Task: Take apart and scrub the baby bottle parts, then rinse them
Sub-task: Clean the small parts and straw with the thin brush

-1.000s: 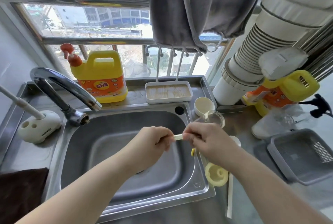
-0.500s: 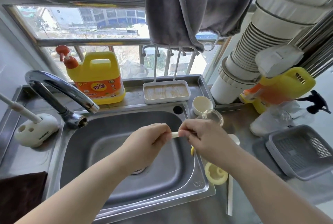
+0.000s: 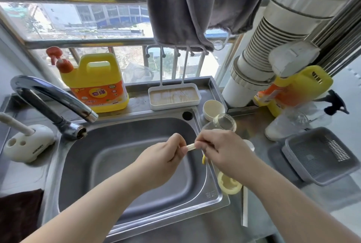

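Over the steel sink [image 3: 125, 166], my left hand [image 3: 162, 156] and my right hand [image 3: 220, 151] each pinch one end of a short, pale yellow tube-like bottle part [image 3: 191, 146]. A small yellow piece [image 3: 203, 159] hangs below my right hand. The clear glass bottle [image 3: 222, 122] lies on the sink's right rim just behind my right hand. A yellow collar ring [image 3: 228, 184] rests on the rim under my right forearm. A cream cap [image 3: 213, 109] stands behind the bottle.
The faucet [image 3: 52, 98] arches in from the left, with a white brush holder [image 3: 29, 141] beside it. A yellow detergent jug [image 3: 95, 84] and a white drying tray [image 3: 173, 96] stand behind the sink. A grey basket [image 3: 320, 156] sits on the right counter. A dark cloth [image 3: 19, 213] lies at the lower left.
Both hands keep hold of the small tube over the sink. The view has shifted slightly, otherwise nothing has visibly moved.
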`<action>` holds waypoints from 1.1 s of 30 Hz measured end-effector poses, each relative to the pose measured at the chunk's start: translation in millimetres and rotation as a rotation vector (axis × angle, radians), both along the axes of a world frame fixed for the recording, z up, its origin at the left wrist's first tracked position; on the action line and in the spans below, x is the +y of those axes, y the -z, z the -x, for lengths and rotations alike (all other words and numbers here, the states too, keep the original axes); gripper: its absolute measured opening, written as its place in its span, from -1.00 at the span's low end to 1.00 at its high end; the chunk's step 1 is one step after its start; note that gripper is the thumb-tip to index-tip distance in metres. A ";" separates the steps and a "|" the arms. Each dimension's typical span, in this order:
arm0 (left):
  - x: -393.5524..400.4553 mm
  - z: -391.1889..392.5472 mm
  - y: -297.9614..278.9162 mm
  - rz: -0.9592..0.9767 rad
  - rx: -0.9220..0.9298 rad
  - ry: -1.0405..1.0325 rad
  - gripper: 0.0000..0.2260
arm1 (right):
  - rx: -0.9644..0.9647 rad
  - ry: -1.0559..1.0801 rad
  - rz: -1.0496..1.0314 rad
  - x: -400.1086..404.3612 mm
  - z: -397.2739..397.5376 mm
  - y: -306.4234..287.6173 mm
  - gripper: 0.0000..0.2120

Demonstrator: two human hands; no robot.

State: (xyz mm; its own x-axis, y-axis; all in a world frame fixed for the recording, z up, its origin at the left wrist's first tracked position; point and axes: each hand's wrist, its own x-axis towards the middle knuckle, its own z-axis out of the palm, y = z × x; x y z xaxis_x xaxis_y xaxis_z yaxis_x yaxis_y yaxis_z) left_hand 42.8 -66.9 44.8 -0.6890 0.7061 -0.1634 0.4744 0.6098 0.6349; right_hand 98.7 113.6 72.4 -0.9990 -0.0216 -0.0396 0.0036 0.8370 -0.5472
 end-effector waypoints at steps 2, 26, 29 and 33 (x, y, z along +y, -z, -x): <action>3.2 -0.4 -0.6 0.058 0.054 0.035 -0.87 | 0.004 0.101 0.002 11.9 -1.0 0.9 -0.89; 53.8 -20.1 20.1 0.026 0.034 0.076 -0.89 | -0.089 0.249 -0.013 72.6 -57.8 17.2 -0.89; 56.4 -20.9 28.3 -0.006 -0.029 0.022 -0.90 | -0.099 0.277 -0.028 94.1 -73.0 14.0 -0.88; 61.2 -24.0 34.4 -0.048 -0.133 -0.034 -0.84 | -0.113 0.347 -0.007 112.8 -92.3 15.4 -0.88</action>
